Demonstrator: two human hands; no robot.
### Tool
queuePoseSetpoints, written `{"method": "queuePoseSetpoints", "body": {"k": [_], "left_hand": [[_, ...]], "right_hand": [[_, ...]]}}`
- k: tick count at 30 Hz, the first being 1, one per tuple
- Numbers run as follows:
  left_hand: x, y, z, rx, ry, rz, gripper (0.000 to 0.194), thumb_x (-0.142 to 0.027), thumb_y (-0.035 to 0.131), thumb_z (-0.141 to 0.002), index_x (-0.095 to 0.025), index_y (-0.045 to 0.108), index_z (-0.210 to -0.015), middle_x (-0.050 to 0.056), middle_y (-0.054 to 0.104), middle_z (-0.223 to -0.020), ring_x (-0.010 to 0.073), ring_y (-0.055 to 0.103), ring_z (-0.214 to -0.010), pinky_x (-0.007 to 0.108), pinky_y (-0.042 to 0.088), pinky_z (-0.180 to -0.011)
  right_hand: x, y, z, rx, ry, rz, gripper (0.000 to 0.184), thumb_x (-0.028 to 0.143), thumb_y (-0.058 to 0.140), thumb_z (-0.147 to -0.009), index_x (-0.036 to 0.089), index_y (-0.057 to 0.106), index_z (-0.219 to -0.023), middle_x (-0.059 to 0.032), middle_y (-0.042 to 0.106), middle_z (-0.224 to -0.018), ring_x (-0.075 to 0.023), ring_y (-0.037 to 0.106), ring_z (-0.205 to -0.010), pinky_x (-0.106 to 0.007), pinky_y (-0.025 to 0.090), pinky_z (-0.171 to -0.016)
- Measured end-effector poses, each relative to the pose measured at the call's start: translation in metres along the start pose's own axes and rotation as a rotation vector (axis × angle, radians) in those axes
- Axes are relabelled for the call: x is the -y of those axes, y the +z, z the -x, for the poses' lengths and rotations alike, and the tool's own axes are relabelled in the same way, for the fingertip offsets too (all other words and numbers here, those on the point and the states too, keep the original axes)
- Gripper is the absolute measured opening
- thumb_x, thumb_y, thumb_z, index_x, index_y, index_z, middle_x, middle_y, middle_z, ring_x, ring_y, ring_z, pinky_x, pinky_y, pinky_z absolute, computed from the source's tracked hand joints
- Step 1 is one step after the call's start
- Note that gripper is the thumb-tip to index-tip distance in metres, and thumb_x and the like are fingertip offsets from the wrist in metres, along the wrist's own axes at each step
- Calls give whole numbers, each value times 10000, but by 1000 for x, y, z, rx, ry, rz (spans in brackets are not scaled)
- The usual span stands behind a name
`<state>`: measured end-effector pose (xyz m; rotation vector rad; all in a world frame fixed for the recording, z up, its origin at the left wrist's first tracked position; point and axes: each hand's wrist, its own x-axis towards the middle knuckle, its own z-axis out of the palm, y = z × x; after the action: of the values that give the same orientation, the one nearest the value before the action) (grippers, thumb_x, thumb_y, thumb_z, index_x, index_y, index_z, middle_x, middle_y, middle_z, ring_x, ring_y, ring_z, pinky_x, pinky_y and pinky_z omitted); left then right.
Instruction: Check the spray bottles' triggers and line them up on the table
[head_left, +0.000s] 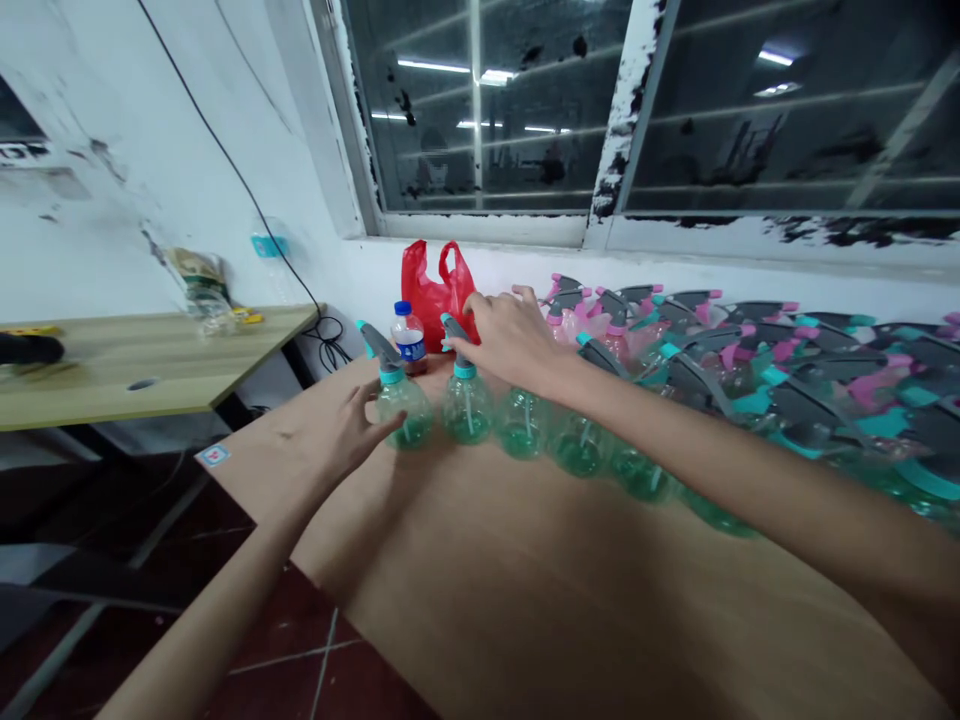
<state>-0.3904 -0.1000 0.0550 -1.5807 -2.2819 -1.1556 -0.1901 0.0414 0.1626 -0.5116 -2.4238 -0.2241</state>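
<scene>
My left hand is at the left end of a row of round green spray bottles. Its thumb and fingers are apart around the left side of the end spray bottle, the thumb overlapping its front; I cannot tell whether they touch. That bottle stands upright, with a grey and turquoise spray head. My right hand hovers over the row with its fingers spread, its thumb close to the head of the second spray bottle. My right forearm hides some heads of the bottles further right.
Many pink and turquoise spray bottles crowd the brown tabletop at the right, below the window. A blue-capped water bottle and a red plastic bag stand behind the row. Another table is at the left.
</scene>
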Motion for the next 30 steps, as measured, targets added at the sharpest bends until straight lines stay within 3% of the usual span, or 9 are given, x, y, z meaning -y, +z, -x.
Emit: {"method": "queuePoseSetpoints", "body": {"k": [4,7,12,18,21,26,30], "left_hand": [[3,8,-19,32,19,17,406,-411,619,-774,-199,534,-1109,84,620,-1109,282,578,-1057,417,440,-899],[2,14,-29,52,41,14,371,-338,657,-814,-168,546,-1125,88,620,-1111,270,577,-1060,429,441,-910],[-1,23,-38,70,69,1,296,-284,581,-934,-157,542,-1198,93,560,-1192,240,603,-984,435,506,-811],[-3,26,-40,74,100,17,312,-291,596,-921,-156,544,-1198,96,564,-1196,252,593,-1016,453,488,-843],[-3,26,-39,65,94,32,432,-339,667,-840,-165,533,-1212,96,598,-1184,291,563,-1093,475,428,-928],[-4,25,-29,-40,40,67,659,-449,661,-765,-169,426,-1314,156,501,-1330,344,455,-1232,497,364,-984],[-19,17,-6,-177,12,102,626,-510,583,-802,-176,411,-1302,173,450,-1346,341,409,-1262,513,365,-975]], "right_hand": [[6,16,-11,7,9,21,401,389,505,-869,31,573,-1035,-171,704,-818,-350,641,-833,-526,189,-970],[10,25,-13,18,9,36,392,319,523,-849,-3,556,-1071,-171,707,-775,-351,653,-790,-530,176,-967],[12,36,-10,21,-16,50,359,177,483,-826,-16,525,-1125,-165,708,-750,-333,657,-751,-518,188,-955],[7,40,-10,-6,-10,44,396,151,427,-839,-9,476,-1198,-146,709,-760,-293,657,-752,-495,180,-978],[6,40,-10,-24,-4,35,407,165,423,-847,1,462,-1217,-129,709,-755,-289,655,-758,-502,177,-987],[6,34,-9,-50,-14,16,390,213,429,-871,12,476,-1202,-132,704,-767,-295,651,-776,-525,166,-1004],[9,24,-2,-79,-36,8,374,231,440,-873,37,490,-1189,-121,706,-785,-285,648,-773,-528,161,-1019]]}}
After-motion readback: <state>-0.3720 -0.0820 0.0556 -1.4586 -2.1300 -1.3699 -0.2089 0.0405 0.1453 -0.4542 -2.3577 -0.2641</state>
